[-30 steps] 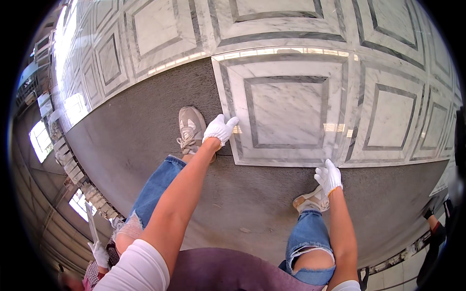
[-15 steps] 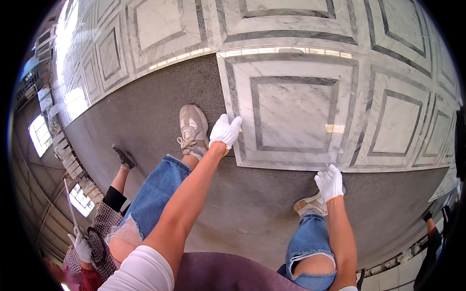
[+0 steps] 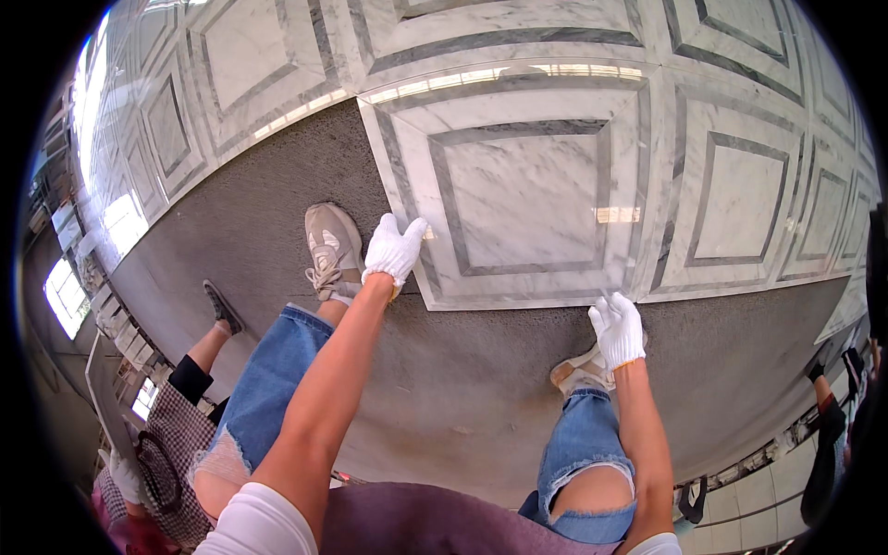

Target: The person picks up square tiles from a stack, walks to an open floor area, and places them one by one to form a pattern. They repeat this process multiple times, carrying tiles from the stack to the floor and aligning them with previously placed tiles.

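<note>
Since a second ago both hands shift lower | white-gloved left hand [image 3: 395,250] and right hand [image 3: 618,330] grip square grey-veined marble tile's [image 3: 527,194] near edge | uneven pull could skew it on grey mortar bed [image 3: 444,388]

Flat grey-bordered marble tile [image 3: 527,199]

Between the left hand [image 3: 394,250] and the right hand [image 3: 618,329] the near edge of the marble tile [image 3: 527,199] lies uncovered, with bare grey mortar bed [image 3: 462,370] below it. A beige shoe [image 3: 330,248] sits just beside the left hand; another person's leg [image 3: 205,347] stands further left.
</note>
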The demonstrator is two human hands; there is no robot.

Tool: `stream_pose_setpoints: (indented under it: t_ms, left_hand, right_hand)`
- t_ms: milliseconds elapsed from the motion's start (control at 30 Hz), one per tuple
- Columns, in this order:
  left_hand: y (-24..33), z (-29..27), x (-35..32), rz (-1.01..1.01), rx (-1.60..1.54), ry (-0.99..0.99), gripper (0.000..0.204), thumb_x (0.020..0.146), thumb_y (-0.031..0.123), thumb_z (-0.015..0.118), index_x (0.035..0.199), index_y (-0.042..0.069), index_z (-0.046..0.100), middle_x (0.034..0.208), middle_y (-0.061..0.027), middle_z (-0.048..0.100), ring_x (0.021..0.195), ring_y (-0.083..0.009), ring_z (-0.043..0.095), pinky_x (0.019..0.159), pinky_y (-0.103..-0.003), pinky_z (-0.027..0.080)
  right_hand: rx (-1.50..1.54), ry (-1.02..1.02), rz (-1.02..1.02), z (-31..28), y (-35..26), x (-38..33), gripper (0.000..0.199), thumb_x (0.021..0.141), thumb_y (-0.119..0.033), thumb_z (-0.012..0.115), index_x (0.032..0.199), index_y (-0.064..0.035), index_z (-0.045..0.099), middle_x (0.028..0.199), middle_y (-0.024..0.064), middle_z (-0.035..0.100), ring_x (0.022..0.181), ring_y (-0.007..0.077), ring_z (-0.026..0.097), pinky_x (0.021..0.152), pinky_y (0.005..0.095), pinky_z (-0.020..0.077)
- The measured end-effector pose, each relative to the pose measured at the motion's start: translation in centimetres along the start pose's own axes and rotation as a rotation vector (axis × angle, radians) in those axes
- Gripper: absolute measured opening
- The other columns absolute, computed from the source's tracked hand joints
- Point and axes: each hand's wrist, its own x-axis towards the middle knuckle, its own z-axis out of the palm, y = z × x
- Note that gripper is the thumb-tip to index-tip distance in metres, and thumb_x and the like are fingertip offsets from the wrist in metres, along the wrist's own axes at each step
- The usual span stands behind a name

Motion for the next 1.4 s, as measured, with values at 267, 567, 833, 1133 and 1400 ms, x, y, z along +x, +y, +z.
stream_pose_setpoints:
  t_ms: [267, 567, 833, 1133, 1400]
  left_hand:
    - [-0.1, 0.5, 0.6, 0.015, 0.017, 0.038, 0.068, 0.084, 0.053, 0.06, 0.109, -0.01, 0.052, 0.109, -0.0336, 0.06, 0.107, -0.0453, 0.058, 0.091, -0.046, 0.045]
    - [2.4, -5.0, -1.5, -0.015, 0.356, -0.255, 0.064, 0.089, 0.042, 0.055, 0.135, -0.002, 0.047, 0.125, -0.0275, 0.059, 0.119, -0.0398, 0.055, 0.1, -0.04, 0.043]
    - [5.8, -8.2, -21.1, 0.392, 0.049, -0.22, 0.05, 0.094, 0.026, 0.053, 0.134, -0.003, 0.048, 0.122, -0.0196, 0.061, 0.111, -0.0277, 0.061, 0.096, -0.033, 0.045]
    - [3.6, -16.4, -58.0, 0.191, -0.541, -0.034, 0.04, 0.096, 0.019, 0.055, 0.131, -0.001, 0.053, 0.113, -0.0074, 0.063, 0.092, -0.0132, 0.062, 0.081, -0.027, 0.051]
    - [4.8, -14.1, -73.9, 0.459, -0.136, -0.09, 0.045, 0.095, 0.027, 0.055, 0.133, 0.004, 0.052, 0.127, -0.0139, 0.06, 0.116, -0.026, 0.058, 0.099, -0.033, 0.043]
  right_hand:
    - [-0.034, 0.061, -0.025, 0.4, 0.4, 1.0, 0.022, 0.089, -0.014, 0.06, 0.108, -0.0064, 0.052, 0.101, 0.0062, 0.059, 0.092, 0.0216, 0.062, 0.079, 0.0378, 0.0548]
    - [-0.589, 0.1, -0.061, 0.8, -3.2, -4.5, 0.052, 0.094, -0.019, 0.057, 0.138, -0.0013, 0.037, 0.114, 0.0147, 0.055, 0.087, 0.0238, 0.066, 0.063, 0.036, 0.0574]
    - [-0.307, -0.106, -0.204, -1.3, -5.5, -20.9, 0.058, 0.093, -0.018, 0.059, 0.142, -0.0007, 0.035, 0.108, 0.0109, 0.061, 0.091, 0.0235, 0.067, 0.068, 0.034, 0.0569]
    - [-0.263, -0.244, -0.324, -14.2, -15.5, -43.3, 0.054, 0.093, -0.016, 0.059, 0.14, 0.0013, 0.041, 0.119, 0.0133, 0.06, 0.094, 0.0216, 0.067, 0.073, 0.0332, 0.0564]
    - [-0.128, 0.016, -0.272, -40.5, -15.6, -49.0, 0.042, 0.095, -0.04, 0.057, 0.129, -0.0151, 0.051, 0.117, 0.0058, 0.061, 0.108, 0.0251, 0.059, 0.086, 0.0418, 0.0491]
